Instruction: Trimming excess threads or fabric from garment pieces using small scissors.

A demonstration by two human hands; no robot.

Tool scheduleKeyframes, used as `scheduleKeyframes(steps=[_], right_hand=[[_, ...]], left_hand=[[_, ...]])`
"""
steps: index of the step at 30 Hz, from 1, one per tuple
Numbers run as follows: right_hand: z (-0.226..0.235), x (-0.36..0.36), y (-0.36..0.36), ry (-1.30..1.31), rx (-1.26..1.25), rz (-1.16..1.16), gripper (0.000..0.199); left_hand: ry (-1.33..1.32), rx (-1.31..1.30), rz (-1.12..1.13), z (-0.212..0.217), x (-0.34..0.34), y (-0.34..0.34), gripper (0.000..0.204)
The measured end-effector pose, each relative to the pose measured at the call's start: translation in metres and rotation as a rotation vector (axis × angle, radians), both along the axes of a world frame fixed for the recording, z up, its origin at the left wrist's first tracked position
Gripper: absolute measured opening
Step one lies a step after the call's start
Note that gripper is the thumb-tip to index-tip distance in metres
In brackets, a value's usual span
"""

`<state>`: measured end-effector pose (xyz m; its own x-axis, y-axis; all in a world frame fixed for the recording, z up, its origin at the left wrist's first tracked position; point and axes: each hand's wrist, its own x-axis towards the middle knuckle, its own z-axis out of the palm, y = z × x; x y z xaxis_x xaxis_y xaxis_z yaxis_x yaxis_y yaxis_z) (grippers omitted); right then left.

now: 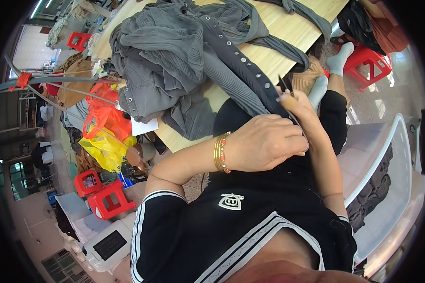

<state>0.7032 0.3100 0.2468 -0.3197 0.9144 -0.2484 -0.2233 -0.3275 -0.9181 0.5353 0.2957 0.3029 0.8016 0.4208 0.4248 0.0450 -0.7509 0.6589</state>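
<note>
One desk [288, 40]; grey garment heap [160, 52] on it, pieces uncountable; one bin [394, 219]; at least four red stools [363, 59]; one dark pointed tool [288, 84]. Garment heap: ribbed, crumpled, dark band [244, 63] bearing metal eyelets [267, 85]. Band's near end off desk, pinched by left grip [264, 144]; right grip [300, 101], blurred, holds tool.

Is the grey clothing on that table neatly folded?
No: the grey clothing lies bunched and wrinkled in a loose heap across the table.
</note>
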Motion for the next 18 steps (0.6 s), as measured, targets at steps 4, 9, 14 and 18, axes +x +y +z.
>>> scheduleKeyframes(steps=[4,9,14,18], right_hand=[[-0.020,-0.009,0.009,0.160,0.019,-0.222,0.016],[-0.005,0.026,0.032,0.129,-0.002,-0.470,0.011],[-0.011,0.039,0.038,-0.026,0.166,-0.364,0.033],[-0.012,0.043,0.032,-0.101,0.180,-0.375,0.036]], left_hand=[[0.079,0.243,0.281,0.006,-0.019,0.021,0.013],[0.346,0.585,1.219,-0.026,-0.076,0.103,0.052],[-0.111,0.037,1.102,-0.053,-0.144,0.149,0.014],[-0.850,-0.809,0.647,0.031,-0.138,0.149,0.017]])
